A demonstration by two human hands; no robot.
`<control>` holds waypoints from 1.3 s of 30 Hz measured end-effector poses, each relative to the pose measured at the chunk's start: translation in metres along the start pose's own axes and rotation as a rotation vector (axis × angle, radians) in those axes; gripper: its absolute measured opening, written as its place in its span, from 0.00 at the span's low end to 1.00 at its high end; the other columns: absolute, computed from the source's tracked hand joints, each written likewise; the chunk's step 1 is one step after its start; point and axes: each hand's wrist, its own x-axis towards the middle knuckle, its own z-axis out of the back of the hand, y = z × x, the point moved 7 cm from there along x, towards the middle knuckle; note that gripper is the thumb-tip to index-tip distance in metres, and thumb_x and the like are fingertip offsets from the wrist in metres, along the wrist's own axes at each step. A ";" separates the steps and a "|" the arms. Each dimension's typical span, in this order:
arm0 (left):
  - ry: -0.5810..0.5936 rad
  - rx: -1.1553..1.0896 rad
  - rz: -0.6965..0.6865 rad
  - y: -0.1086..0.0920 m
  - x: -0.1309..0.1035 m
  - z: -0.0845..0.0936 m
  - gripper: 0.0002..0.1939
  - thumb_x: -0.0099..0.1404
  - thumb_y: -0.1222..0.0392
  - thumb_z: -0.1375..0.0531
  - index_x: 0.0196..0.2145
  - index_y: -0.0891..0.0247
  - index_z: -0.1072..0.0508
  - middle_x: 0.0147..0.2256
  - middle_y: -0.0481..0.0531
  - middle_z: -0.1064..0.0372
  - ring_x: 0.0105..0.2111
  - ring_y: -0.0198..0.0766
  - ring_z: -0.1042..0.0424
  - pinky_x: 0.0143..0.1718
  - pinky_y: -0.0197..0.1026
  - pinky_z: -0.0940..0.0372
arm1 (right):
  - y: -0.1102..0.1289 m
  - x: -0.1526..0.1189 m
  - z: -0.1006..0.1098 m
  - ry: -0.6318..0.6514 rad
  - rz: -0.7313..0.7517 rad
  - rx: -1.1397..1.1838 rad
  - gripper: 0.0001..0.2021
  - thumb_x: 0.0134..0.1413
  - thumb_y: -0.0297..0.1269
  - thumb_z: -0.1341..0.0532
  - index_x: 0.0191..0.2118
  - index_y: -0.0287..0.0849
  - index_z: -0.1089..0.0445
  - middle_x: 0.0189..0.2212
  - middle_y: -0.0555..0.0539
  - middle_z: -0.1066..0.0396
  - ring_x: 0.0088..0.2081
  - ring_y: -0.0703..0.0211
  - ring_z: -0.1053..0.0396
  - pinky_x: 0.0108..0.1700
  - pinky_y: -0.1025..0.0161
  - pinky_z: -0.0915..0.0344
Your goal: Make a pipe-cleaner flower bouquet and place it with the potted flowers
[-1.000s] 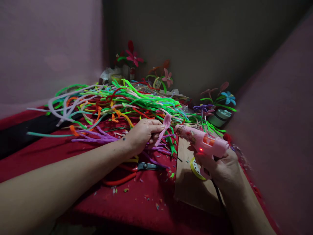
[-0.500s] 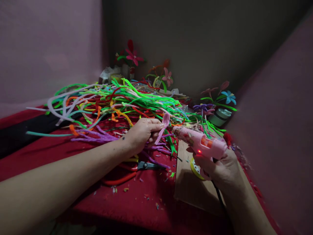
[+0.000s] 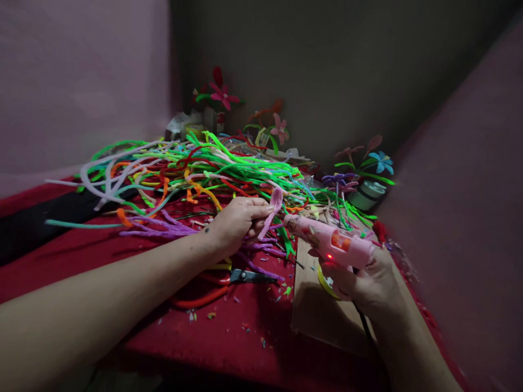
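Between the fingertips of my left hand (image 3: pixel 243 220) is a pink pipe-cleaner petal (image 3: pixel 276 202), looped at the top with its tail pointing down. My right hand (image 3: pixel 373 280) is wrapped round the handle of a pink glue gun (image 3: pixel 333 239) whose small red light glows. The gun's nozzle points left toward the petal; whether it touches I cannot tell. A black cord (image 3: pixel 365 326) hangs from the gun. Below my left wrist, red-handled scissors (image 3: pixel 245 276) lie on the red cloth (image 3: pixel 220 337), partly hidden by my forearm.
A heap of colourful pipe cleaners (image 3: pixel 245 163) spreads behind my hands, with purple ones (image 3: pixel 159 227) nearer. Under the gun lie a wooden board (image 3: pixel 312 310) and a yellow-rimmed disc (image 3: pixel 326 282). Finished fuzzy flowers (image 3: pixel 224 95) stand at the back, a blue one (image 3: pixel 382 162) at right. Scraps litter the cloth.
The glue gun in my right hand has shifted slightly left and down, its nozzle nearer the petal. My left hand and the petal have hardly moved.
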 end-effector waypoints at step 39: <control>0.049 -0.069 0.102 0.004 -0.004 -0.012 0.13 0.55 0.57 0.39 0.21 0.65 0.38 0.14 0.41 0.47 0.11 0.23 0.52 0.10 0.27 0.54 | -0.049 -0.033 0.102 -0.231 -0.373 -1.244 0.15 0.54 0.31 0.49 0.41 0.45 0.27 0.37 0.44 0.27 0.38 0.54 0.30 0.34 0.63 0.40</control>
